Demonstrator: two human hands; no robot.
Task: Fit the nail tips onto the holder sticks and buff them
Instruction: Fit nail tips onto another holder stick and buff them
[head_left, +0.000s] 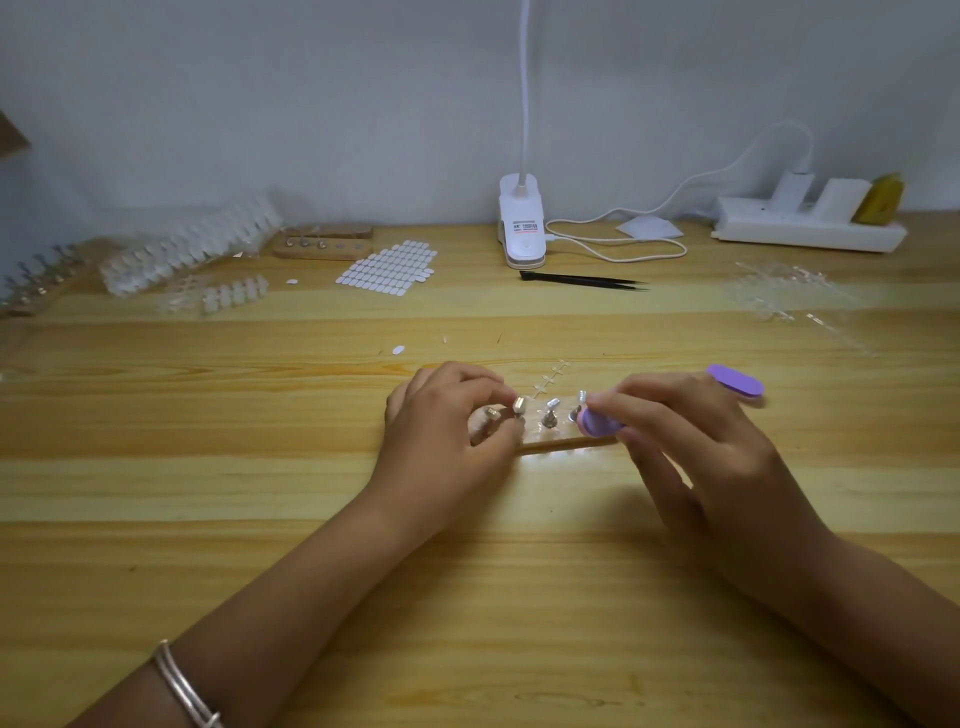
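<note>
Left hand (447, 421): thumb and forefinger pinch one holder stick (518, 415) capped with one nail tip (521, 401).
Right hand (691, 441): curled round one purple buffer (597, 423), its forward end pointing toward the left hand.
Holder sticks (549, 415): four show, standing on one wooden base (566, 443) between the hands.
Beyond the hands: one bare tip strip (551, 375) just past them, one pair of black tweezers (582, 280) farther off.
Left wrist: two bangles (184, 686).

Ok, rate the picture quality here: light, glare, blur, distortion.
Head view: dim, flat light; a bright glare patch on the wooden base; the purple buffer slightly blurred; the nail tip racks at the left edge soft and stretched by the wide lens.
</note>
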